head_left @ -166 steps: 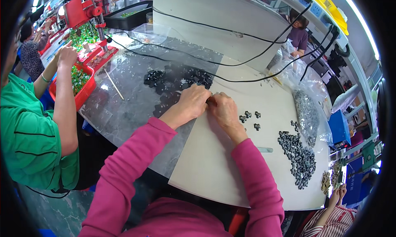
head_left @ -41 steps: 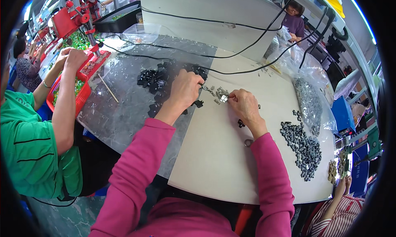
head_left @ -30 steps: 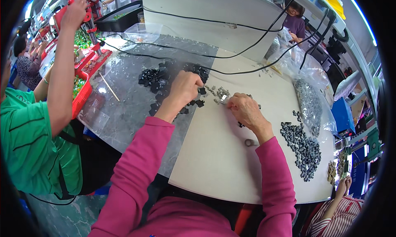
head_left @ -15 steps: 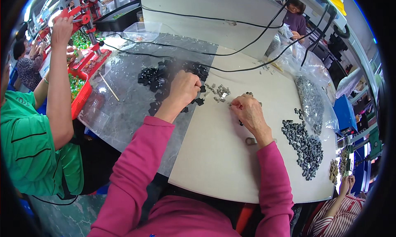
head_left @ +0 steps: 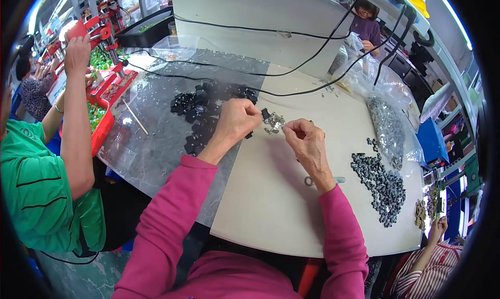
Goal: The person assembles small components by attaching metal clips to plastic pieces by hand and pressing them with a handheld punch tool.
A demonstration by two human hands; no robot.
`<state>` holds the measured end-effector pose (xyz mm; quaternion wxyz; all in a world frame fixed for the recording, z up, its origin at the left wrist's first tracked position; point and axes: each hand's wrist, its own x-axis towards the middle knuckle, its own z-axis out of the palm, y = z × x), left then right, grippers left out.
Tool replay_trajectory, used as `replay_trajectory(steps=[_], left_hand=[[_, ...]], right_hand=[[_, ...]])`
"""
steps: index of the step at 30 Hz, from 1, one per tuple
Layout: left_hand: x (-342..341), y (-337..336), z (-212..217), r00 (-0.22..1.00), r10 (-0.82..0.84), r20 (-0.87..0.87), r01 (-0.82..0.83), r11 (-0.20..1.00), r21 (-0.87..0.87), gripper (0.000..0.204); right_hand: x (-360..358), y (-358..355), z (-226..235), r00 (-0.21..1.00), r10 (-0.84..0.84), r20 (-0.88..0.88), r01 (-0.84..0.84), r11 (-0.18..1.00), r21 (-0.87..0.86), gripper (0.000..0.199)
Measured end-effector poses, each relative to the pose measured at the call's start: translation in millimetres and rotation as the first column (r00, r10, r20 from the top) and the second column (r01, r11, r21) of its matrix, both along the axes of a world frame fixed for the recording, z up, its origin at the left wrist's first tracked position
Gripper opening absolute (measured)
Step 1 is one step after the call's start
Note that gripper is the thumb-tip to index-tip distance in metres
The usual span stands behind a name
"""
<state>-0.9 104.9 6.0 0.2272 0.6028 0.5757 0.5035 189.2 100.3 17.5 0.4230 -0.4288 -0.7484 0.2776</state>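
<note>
My left hand (head_left: 237,123) is closed in a pinch, with a small flat black piece (head_left: 265,113) at its fingertips. Facing it, my right hand (head_left: 308,142) also pinches; whatever its fingers hold is too small to make out. Between the two hands lies a little heap of shiny metal pieces (head_left: 274,123) on the pale board. A pile of flat black pieces (head_left: 200,104) spreads beyond and left of my left hand. Under my right wrist rests a ring-ended tool (head_left: 310,181), partly hidden.
Many small dark assembled parts (head_left: 380,187) lie on the right, beside a clear bag (head_left: 389,130) of grey parts. Black cables (head_left: 291,93) cross the table's far side. A thin stick (head_left: 136,118) lies left. A green-sleeved co-worker (head_left: 47,179) works a red press (head_left: 101,33).
Both hands have come closer together, the left moving right with the black piece at its fingertips. My right hand has shifted slightly left. More of the ring-ended tool shows.
</note>
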Motion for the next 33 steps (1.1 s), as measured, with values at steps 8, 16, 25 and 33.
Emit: replay_trajectory(steps=[8, 16, 25, 33], left_hand=[[21, -12, 2, 0.773, -0.270, 0.575, 0.406, 0.906, -0.120, 0.010], [23, -13, 2, 0.676, -0.307, 0.670, 0.437, 0.899, -0.028, 0.025], [22, -12, 0, 0.709, -0.364, 0.604, 0.508, 0.858, -0.079, 0.036], [22, -12, 0, 0.693, -0.359, 0.626, 0.517, 0.852, -0.084, 0.032]], right_hand=[[-9, -6, -7, 0.993, 0.000, -0.120, 0.003, 1.000, 0.023, 0.011], [-7, 0, -14, 0.999, -0.026, -0.034, 0.033, 0.974, 0.223, 0.009], [-2, 7, -19, 0.975, -0.106, 0.194, -0.035, 0.793, 0.608, 0.013], [-1, 6, -17, 0.961, -0.124, 0.249, -0.072, 0.755, 0.651, 0.012]])
